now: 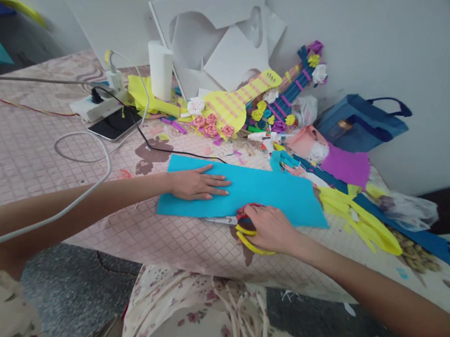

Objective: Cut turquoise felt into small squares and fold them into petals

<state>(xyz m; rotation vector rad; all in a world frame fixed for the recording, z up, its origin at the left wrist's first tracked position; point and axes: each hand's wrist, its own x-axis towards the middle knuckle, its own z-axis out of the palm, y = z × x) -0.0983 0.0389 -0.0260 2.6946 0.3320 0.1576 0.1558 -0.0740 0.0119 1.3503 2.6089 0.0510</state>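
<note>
A long sheet of bright blue felt or crepe paper point(263, 191) lies flat along the near side of the table. My left hand point(197, 184) rests flat on its left part, fingers stretched out to the right. At the sheet's near edge, my right hand point(271, 228) grips a pair of scissors point(228, 221) with red and yellow handles. Their blades point left, beside or just under the edge of the sheet; which of these I cannot tell. Part of the handles is hidden behind my fingers.
Behind the sheet lie a yellow guitar-shaped craft point(228, 111) with flowers and a blue one point(294, 92). A power strip point(99, 103), a phone point(114, 123) and a loose white cable point(109, 158) are at left. Yellow strips point(361, 221) and a blue bag point(360, 121) lie right.
</note>
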